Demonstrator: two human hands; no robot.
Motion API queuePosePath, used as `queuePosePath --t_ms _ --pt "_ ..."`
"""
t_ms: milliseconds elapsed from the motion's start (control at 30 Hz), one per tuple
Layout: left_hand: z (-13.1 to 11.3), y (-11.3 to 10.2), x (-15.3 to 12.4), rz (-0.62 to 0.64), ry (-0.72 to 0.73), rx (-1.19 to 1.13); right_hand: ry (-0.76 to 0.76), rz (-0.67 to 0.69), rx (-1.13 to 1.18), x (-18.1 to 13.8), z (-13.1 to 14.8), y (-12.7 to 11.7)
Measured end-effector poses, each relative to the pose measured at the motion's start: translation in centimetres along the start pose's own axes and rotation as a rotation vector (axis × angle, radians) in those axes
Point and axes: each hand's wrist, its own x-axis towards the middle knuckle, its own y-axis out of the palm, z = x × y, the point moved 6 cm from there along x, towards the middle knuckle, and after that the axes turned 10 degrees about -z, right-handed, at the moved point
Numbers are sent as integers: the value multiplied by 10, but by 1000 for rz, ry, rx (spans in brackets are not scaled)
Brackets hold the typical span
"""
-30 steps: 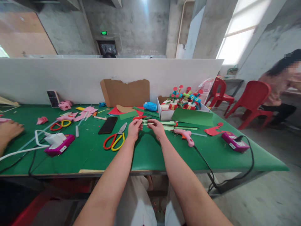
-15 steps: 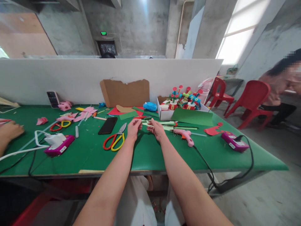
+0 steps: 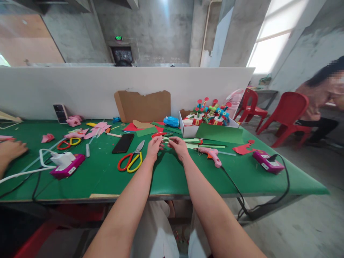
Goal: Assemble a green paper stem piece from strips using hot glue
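"Where was the folded paper strip (image 3: 166, 140)?"
"Just over the worktop (image 3: 168, 175), between the left hand (image 3: 154, 147) and right hand (image 3: 179, 147), thumbs and fingers pinched on its ends."
"Delicate?"
"Probably light, springy and easily crushed; the ends seemed the safest hold."
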Motion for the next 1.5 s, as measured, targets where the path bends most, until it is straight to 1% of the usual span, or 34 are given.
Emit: queuePosePath --t_ms 100,233,367,567,700,867,967,1067,1167,1333,1400,1500 --pt "3 2 -1 23 -22 18 -47 18 -35 -2 3 3" --pt "1 3 -3 32 17 37 -58 27 -65 -4 5 4" --pt "-2 -2 -1 -35 24 6 -38 16 -15 -3 5 3" --pt "-2 -9 2 -132 23 -42 -52 -61 2 2 5 -5" --pt "-2 -11 4 -152 26 -75 -44 -71 5 3 4 -8" --pt "-2 -10 4 -148 1 -22 -24 -89 26 3 4 -8" --pt "-4 -9 3 -162 12 -22 32 -148 101 3 3 -10" --pt "-7 -8 2 -143 60 -20 143 -192 136 1 -1 -10" --pt "-9 -6 2 -106 106 7 246 -156 113 -2 -3 -4" --pt "-11 -2 1 -42 154 55 371 -106 104 -9 -3 3" --pt "-11 0 0 -22 177 79 392 -89 105 -10 -5 4" --pt "-11 2 -2 6 210 125 360 -69 105 -9 -7 4"
